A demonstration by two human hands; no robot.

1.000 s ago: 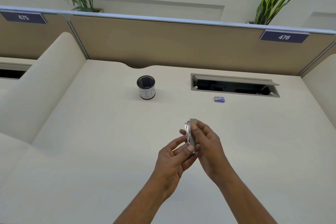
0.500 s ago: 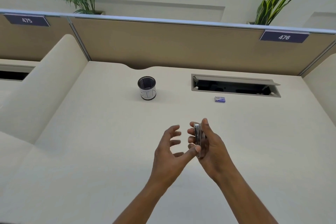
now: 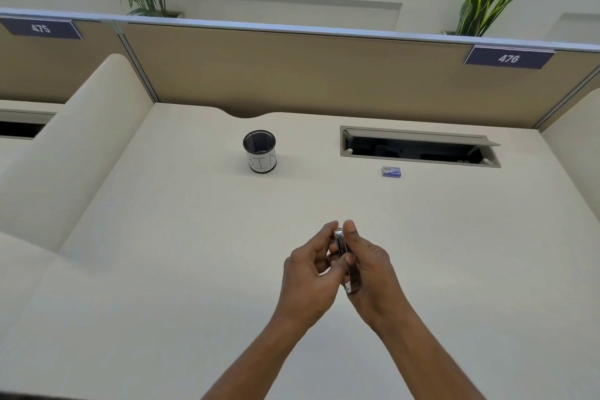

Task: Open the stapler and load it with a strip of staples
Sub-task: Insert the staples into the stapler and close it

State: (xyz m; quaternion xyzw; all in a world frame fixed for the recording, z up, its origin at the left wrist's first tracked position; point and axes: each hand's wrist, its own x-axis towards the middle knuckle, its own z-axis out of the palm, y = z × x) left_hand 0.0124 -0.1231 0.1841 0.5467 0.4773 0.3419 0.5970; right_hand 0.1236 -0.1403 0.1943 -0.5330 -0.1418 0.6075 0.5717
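A small silver stapler (image 3: 341,245) is held upright above the desk, edge-on to me, pressed between both hands. My right hand (image 3: 371,266) wraps its right side, thumb along the top edge. My left hand (image 3: 308,269) closes on its left side, fingertips at the top and thumb low on the body. Whether the stapler is open I cannot tell; most of it is hidden by fingers. A small blue staple box (image 3: 391,171) lies far back on the desk, right of centre.
A black mesh cup (image 3: 259,151) marked "BIN" stands at the back, left of centre. An open cable hatch (image 3: 418,147) is sunk into the desk (image 3: 162,269) behind the box. Partition panels close the back; padded dividers rise at left and right.
One second ago both hands held the stapler; half a second ago my left hand had let go with fingers spread. Now it grips the stapler again beside my right hand.
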